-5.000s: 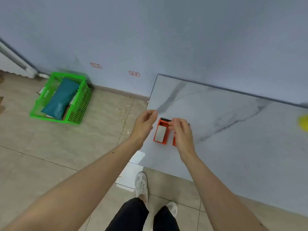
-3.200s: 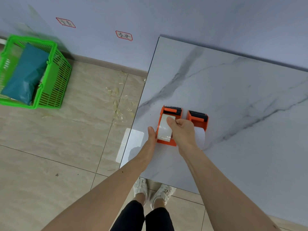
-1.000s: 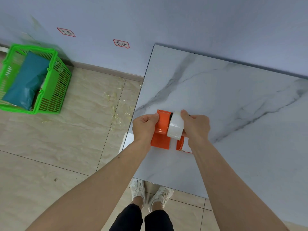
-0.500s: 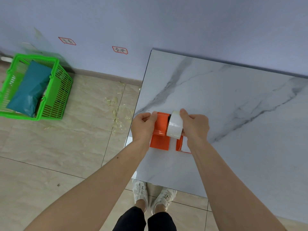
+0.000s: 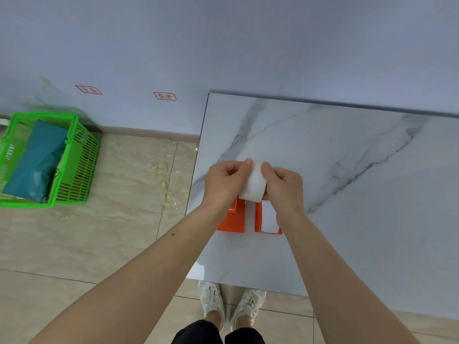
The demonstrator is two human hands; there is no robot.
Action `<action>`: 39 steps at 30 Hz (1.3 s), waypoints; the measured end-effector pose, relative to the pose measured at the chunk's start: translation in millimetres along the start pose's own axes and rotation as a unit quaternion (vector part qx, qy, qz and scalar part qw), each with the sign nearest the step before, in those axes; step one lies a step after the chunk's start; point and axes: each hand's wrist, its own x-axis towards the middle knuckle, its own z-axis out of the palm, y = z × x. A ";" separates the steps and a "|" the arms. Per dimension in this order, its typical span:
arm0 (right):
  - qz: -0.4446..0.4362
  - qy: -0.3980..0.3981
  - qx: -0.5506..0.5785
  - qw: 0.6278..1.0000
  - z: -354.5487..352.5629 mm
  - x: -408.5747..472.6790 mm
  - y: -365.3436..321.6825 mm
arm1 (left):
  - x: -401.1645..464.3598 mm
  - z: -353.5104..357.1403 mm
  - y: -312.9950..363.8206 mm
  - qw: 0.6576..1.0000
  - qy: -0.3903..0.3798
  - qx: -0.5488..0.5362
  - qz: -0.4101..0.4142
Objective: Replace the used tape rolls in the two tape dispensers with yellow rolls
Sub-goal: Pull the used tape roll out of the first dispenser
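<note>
white and a little shiny, the used tape roll (image 5: 253,186) is held above the two orange dispensers (image 5: 234,217) at the near-left part of the marble table (image 5: 347,194). the left hand (image 5: 224,181) and right hand (image 5: 283,184) pinch it together from its two sides. it looks light and stiff, but smooth, so it may slip; holding the flat side faces seems safest.

Bright, even light; slight wide-angle warping.

Head-worn wide-angle view, steeply downward, close over table (image 5: 347,219) edge.
</note>
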 end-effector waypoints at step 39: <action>0.077 0.077 0.192 0.975 -289.2 -41.3 112.3 | -144.4 253.2 -14.7 0.993 -0.110 0.025 -0.035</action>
